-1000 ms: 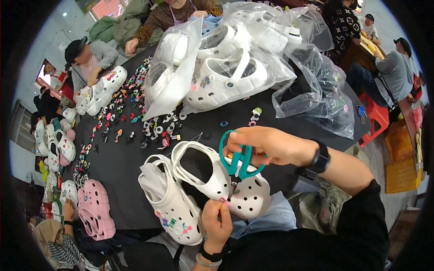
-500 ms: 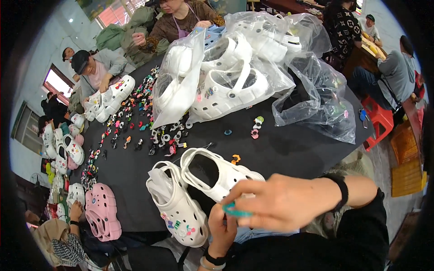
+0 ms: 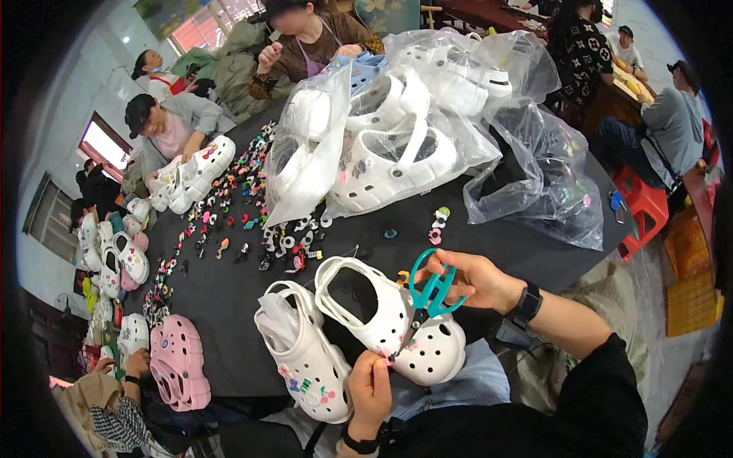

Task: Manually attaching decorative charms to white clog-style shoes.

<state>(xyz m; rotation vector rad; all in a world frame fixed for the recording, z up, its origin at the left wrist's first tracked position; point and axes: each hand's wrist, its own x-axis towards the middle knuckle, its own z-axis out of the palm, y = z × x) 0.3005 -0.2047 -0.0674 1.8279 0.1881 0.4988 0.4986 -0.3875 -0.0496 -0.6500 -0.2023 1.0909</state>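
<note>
My right hand (image 3: 479, 281) holds scissors (image 3: 437, 308) by their teal handles, the blades slanting down toward my left fingertips. The fingers of my left hand (image 3: 371, 391) pinch a small pink charm (image 3: 387, 359) at the scissors' tips. Just behind sits a white clog (image 3: 431, 359) with round holes and a few pink charms on its toe; the scissors cover part of it. Left of it lies a second white clog (image 3: 324, 382), with colourful charms on its toe and clear wrapping inside its heel opening. Whether the blades touch the charm, I cannot tell.
A pile of bagged white clogs (image 3: 397, 164) covers the far part of the black table (image 3: 221, 305). Loose charms (image 3: 286, 244) are scattered left of the pile. Pink clogs (image 3: 179, 362) lie at left. Co-workers sit around; one handles a white clog (image 3: 200, 175).
My right hand has risen and turned, bringing the scissors upright with their blades toward my left fingers. The white clog's toe, hidden before, now shows. My left hand remains low beside it.
</note>
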